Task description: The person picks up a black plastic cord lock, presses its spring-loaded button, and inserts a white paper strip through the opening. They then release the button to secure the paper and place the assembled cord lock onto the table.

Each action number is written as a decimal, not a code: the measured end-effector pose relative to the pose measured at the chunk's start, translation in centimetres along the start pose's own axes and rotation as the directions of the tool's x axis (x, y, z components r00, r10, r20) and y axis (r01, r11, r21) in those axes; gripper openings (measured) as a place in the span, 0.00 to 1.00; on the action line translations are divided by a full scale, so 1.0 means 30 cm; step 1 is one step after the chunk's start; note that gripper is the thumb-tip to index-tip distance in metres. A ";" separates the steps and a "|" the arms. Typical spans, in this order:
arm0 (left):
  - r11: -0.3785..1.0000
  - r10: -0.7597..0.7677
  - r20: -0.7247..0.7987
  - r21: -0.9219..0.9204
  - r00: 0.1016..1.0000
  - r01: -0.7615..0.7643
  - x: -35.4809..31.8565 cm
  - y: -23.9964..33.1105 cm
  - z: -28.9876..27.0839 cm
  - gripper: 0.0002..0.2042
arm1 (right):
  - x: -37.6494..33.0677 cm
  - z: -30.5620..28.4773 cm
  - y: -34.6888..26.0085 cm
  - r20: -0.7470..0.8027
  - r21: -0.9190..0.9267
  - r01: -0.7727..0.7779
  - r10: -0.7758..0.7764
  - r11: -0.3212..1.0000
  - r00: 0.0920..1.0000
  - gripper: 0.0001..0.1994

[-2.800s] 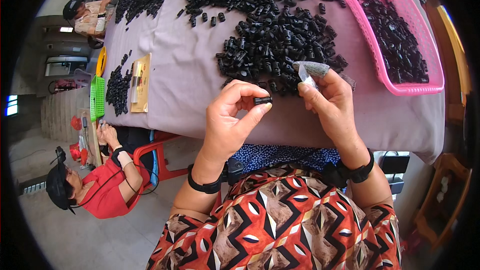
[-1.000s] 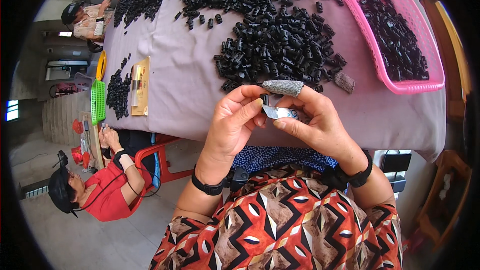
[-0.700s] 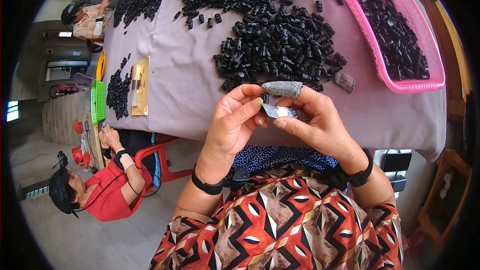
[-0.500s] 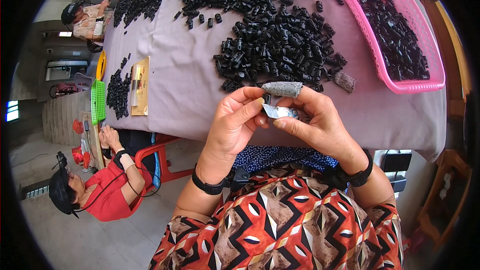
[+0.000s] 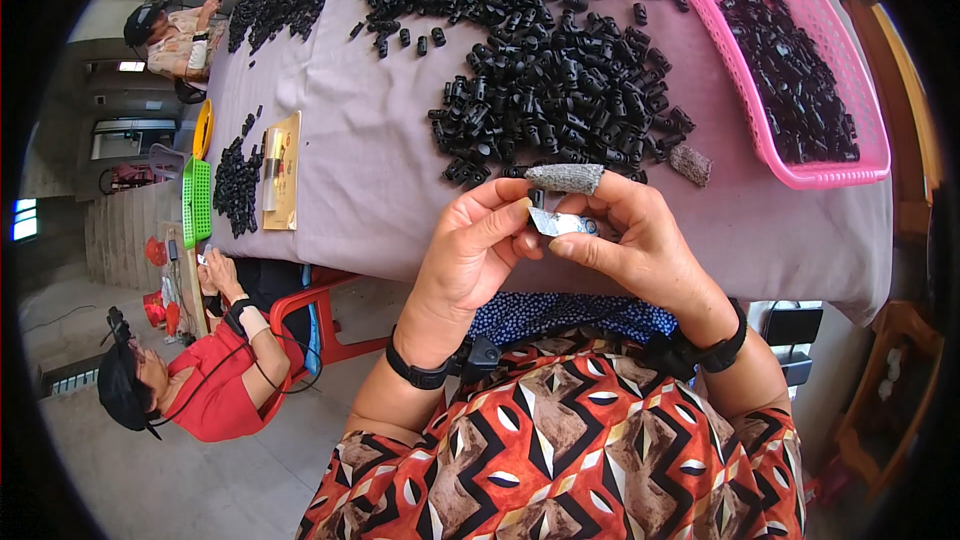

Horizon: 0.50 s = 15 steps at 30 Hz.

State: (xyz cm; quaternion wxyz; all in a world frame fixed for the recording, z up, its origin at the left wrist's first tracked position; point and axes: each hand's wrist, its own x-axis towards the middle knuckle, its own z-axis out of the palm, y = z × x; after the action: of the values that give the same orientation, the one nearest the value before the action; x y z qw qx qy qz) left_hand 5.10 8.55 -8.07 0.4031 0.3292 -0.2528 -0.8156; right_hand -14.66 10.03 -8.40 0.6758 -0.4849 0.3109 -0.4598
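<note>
1. A long table [image 5: 370,170] under a mauve cloth filled most of the head view, running away from the person and wide enough for several workers to share.
2. Two other people sat along its left side: one in a red top [image 5: 215,390] on a red chair, hands at the table edge, and another [image 5: 170,35] far up the same side.
3. A pink mesh basket [image 5: 790,175] lay at the right, well within reach of the right arm, holding a layer of small black parts.
4. A broad heap of black parts [image 5: 560,90] was spread just beyond the hands, near enough to pick from; smaller heaps lay further up and at the left, beside a green basket [image 5: 196,202] and a tan card [image 5: 283,170].
5. The right hand [image 5: 640,245] was raised over the near table edge, its forefinger sheathed in a grey fabric guard [image 5: 565,178] (likely worn against rubbing). Thumb and fingers were pressed onto a small silvery piece [image 5: 560,223].
6. The left hand [image 5: 475,250] met it from the other side, thumb and forefinger pinched on the same piece's left end, so both hands braced it between them, close to the chest.
7. A second grey guard [image 5: 690,164] lay loose on the cloth by the heap.
</note>
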 end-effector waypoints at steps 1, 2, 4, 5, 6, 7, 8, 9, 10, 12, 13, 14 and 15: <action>0.999 -0.030 0.012 -0.022 0.999 0.030 0.000 0.000 -0.001 0.12 | 0.001 -0.001 0.004 0.000 0.000 0.000 0.000 1.000 1.000 0.17; 0.999 -0.029 0.012 -0.022 1.000 0.029 -0.001 0.000 0.005 0.12 | 0.001 -0.004 0.009 0.002 -0.002 0.002 -0.002 1.000 1.000 0.16; 0.999 -0.022 -0.022 -0.045 1.000 0.021 -0.003 -0.001 0.021 0.11 | 0.001 -0.005 0.010 0.003 -0.004 0.002 -0.002 1.000 1.000 0.16; 0.999 -0.022 -0.022 -0.045 1.000 0.021 -0.003 -0.002 0.020 0.11 | 0.001 -0.004 0.009 0.003 0.005 0.000 0.000 1.000 1.000 0.16; 0.999 -0.014 -0.026 -0.047 1.000 0.013 -0.003 -0.003 0.018 0.10 | 0.001 -0.004 0.007 0.004 0.013 -0.003 0.002 1.000 1.000 0.16; 0.999 -0.007 -0.030 -0.050 1.000 0.005 -0.003 -0.005 0.016 0.10 | 0.001 -0.005 0.005 0.004 0.013 -0.002 0.002 1.000 1.000 0.16; 0.999 -0.006 -0.030 -0.049 1.000 0.005 -0.004 -0.005 0.013 0.10 | 0.001 -0.007 0.003 0.016 0.006 0.002 -0.002 1.000 1.000 0.16; 0.999 -0.006 -0.015 -0.051 1.000 0.005 -0.005 -0.005 0.009 0.10 | 0.002 -0.008 0.001 0.028 -0.001 0.007 -0.007 1.000 1.000 0.16; 0.999 -0.005 0.001 -0.053 1.000 0.005 -0.006 -0.006 0.007 0.10 | 0.003 -0.010 -0.001 0.028 -0.002 0.007 -0.007 1.000 1.000 0.16; 0.998 -0.011 0.003 -0.063 1.000 0.011 -0.007 -0.005 0.010 0.10 | 0.004 -0.013 -0.004 0.047 0.004 -0.016 0.016 1.000 0.999 0.17; 0.997 -0.017 0.005 -0.073 1.000 0.017 -0.008 -0.005 0.011 0.10 | 0.005 -0.013 -0.004 0.046 0.003 -0.016 0.016 1.000 0.999 0.17; 0.997 -0.017 0.005 -0.073 1.000 0.017 -0.008 -0.007 0.011 0.10 | 0.005 -0.013 -0.003 0.050 0.009 -0.011 0.011 1.000 0.999 0.18; 0.998 -0.021 -0.019 -0.068 1.000 0.020 -0.008 -0.008 0.011 0.10 | 0.006 -0.013 -0.003 0.054 0.014 -0.006 0.005 1.000 0.999 0.19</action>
State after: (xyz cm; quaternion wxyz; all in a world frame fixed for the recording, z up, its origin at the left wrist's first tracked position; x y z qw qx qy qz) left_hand 4.85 8.93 -7.92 0.4080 0.3259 -0.2179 -0.8245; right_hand -14.96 9.71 -8.44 0.6886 -0.4915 0.2906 -0.4470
